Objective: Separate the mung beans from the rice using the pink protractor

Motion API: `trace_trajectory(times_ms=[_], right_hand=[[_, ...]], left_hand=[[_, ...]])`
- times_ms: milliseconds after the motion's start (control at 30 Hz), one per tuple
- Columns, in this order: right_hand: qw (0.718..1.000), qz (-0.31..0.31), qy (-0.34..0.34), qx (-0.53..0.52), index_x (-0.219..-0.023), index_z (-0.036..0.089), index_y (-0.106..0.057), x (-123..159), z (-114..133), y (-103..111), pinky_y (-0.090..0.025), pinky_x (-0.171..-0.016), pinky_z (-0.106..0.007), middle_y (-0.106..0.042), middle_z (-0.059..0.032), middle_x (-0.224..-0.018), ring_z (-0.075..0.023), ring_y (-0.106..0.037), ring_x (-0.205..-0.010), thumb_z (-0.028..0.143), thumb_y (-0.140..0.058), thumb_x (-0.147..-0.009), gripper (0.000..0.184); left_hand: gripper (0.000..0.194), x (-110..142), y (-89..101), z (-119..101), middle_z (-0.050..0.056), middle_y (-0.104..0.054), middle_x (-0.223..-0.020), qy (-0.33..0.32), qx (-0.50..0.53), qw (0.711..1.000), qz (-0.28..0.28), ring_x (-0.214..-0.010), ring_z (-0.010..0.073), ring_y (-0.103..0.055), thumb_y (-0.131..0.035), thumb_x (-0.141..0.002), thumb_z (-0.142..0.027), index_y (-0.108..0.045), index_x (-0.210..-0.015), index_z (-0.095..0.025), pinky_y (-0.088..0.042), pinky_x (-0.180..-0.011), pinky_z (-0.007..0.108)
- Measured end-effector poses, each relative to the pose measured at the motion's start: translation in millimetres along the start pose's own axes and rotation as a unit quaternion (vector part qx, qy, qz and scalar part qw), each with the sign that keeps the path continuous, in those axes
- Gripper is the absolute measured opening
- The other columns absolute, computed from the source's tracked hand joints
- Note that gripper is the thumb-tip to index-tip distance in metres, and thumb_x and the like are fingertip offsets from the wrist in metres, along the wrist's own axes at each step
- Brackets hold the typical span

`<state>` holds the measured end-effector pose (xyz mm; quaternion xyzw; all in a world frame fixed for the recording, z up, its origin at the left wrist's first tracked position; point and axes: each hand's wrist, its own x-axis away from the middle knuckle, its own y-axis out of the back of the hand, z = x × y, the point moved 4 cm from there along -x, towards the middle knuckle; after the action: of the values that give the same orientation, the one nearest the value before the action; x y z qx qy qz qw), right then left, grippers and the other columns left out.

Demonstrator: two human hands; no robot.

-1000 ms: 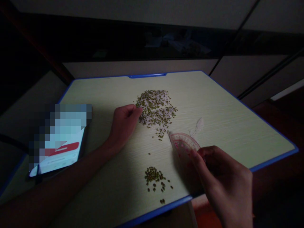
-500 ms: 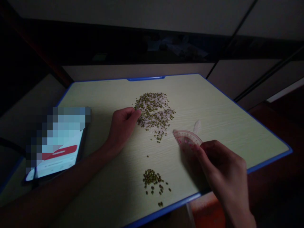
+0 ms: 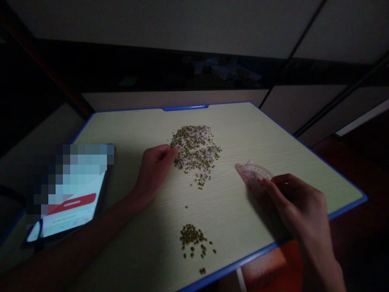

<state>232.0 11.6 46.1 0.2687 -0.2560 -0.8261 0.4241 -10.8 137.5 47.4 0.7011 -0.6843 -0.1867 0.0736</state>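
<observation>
A spread pile of green mung beans mixed with fine white grains (image 3: 194, 142) lies on the pale board. My left hand (image 3: 154, 168) rests at the pile's left edge, thumb and fingers pinched together; whether anything is between them is hidden. In my right hand (image 3: 300, 205) is a clear plastic protractor (image 3: 252, 173) with red markings, pinched by its right end and tilted just over the board. Behind it, a small white heap (image 3: 250, 162) is mostly covered. Closer to me sits a smaller group of mung beans (image 3: 191, 235), a few of them scattered.
The board (image 3: 136, 125) has a blue rim with a blue handle (image 3: 186, 108) at the far side. A lit phone or tablet (image 3: 73, 207) with a cable lies at the left. Pale panels (image 3: 182, 20) with a dark glossy band stand behind.
My right hand has moved right with the protractor, which now covers most of the small white heap. My left hand stays at the mixed pile's edge. The camera view has shifted slightly.
</observation>
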Motion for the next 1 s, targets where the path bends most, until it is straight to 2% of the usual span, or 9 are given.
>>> trace_trajectory(times_ms=[233, 433, 567, 1000], right_hand=[[0.999, 0.0, 0.022, -0.037, -0.066, 0.017, -0.056, 2, 5, -4, -0.039, -0.038, -0.021, -0.059, -0.0006, -0.051, -0.0116, -0.053, -0.043, 0.029, -0.056, -0.076, 0.016], [0.993, 0.081, 0.066, -0.054, -0.07, 0.016, -0.057, 2, 27, -24, -0.041, -0.044, -0.023, -0.062, -0.0022, -0.058, -0.0126, -0.057, -0.049, 0.031, -0.054, -0.08, 0.018], [0.992, 0.088, 0.088, -0.033, -0.07, 0.016, -0.057, -1, 36, -24, -0.041, -0.047, -0.025, -0.063, -0.0032, -0.06, -0.0131, -0.057, -0.051, 0.031, -0.052, -0.08, 0.019], [0.994, 0.059, 0.032, -0.089, -0.068, 0.016, -0.056, 5, 36, -35, -0.04, -0.041, -0.023, -0.061, -0.0021, -0.055, -0.0127, -0.056, -0.046, 0.029, -0.055, -0.076, 0.015]], left_hand=[[0.034, -1, 0.1, 1, -0.007, -0.03, -0.035, -0.007, 0.001, 1.0, -0.002, -0.037, 0.0078, -0.026, -0.053, -0.071, -0.025, -0.034, -0.043, -0.02, -0.019, -0.037, 0.025], [0.035, 0, 0.4, 0, -0.007, -0.031, -0.035, -0.006, -0.008, 1.0, -0.002, -0.037, 0.008, -0.026, -0.052, -0.071, -0.025, -0.034, -0.042, -0.02, -0.02, -0.038, 0.025], [0.035, 0, 0.5, 0, -0.007, -0.03, -0.035, -0.009, -0.015, 1.0, -0.003, -0.037, 0.0082, -0.026, -0.053, -0.071, -0.025, -0.034, -0.042, -0.02, -0.02, -0.038, 0.025], [0.035, 1, 0.6, 0, -0.007, -0.03, -0.036, -0.01, -0.013, 1.0, -0.007, -0.038, 0.0082, -0.026, -0.053, -0.071, -0.026, -0.034, -0.042, -0.02, -0.02, -0.039, 0.025]])
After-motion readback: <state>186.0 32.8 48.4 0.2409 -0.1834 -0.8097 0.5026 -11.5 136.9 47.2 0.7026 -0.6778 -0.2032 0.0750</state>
